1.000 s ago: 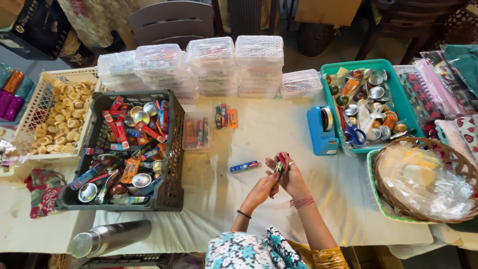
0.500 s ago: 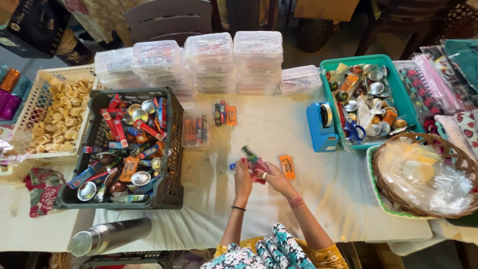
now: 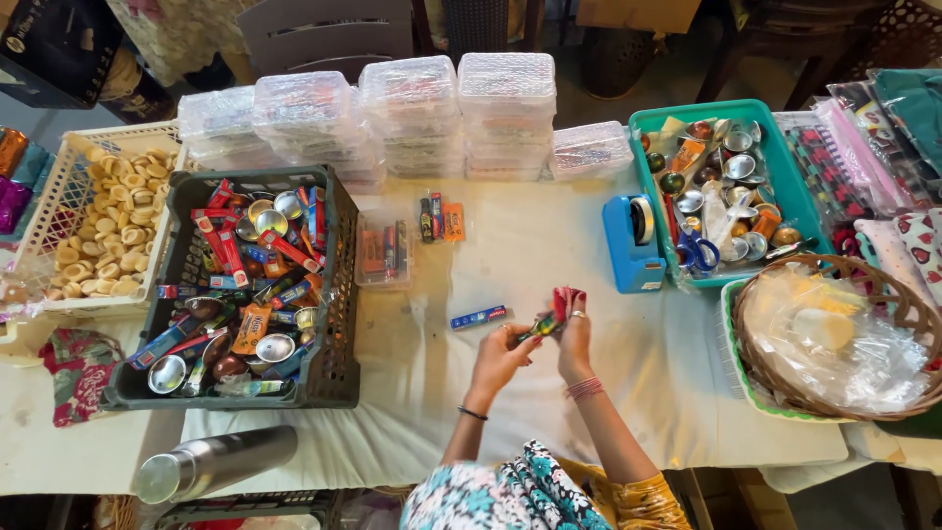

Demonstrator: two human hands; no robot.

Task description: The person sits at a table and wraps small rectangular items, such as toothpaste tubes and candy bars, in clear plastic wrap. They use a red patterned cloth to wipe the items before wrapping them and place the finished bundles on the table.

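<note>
1. Red packet (image 3: 569,300) pinched at the right hand (image 3: 574,339), fingers curled shut around its lower end; packet sticks up above the knuckles. One ring and a stack of pink bangles on that hand and wrist.
2. Left hand (image 3: 502,355) closed on one small green-and-yellow piece (image 3: 542,326), its tip meeting the red packet. Both hands raised just over the white cloth (image 3: 549,245), mid-table.
3. One blue tube (image 3: 478,317) lies flat on the cloth just left of the hands, apart from them.
4. Further up the cloth: three small packets (image 3: 439,218) side by side; beside them one clear tray (image 3: 383,253) with a few sticks inside.
5. One dark crate (image 3: 332,294) on the left, heaped with red and blue packets and small steel bowls; too many to count.
6. One cream basket (image 3: 49,211) of pale round pieces, far left.
7. One teal tray (image 3: 785,182) on the right with bowls and scissors; one blue tape dispenser (image 3: 631,243) touching its left wall.
8. One wicker basket (image 3: 888,294) lined with plastic, far right.
9. Five stacks of clear boxes (image 3: 412,113) along the back edge.
10. One steel flask (image 3: 216,461) lying on its side, near edge.
</note>
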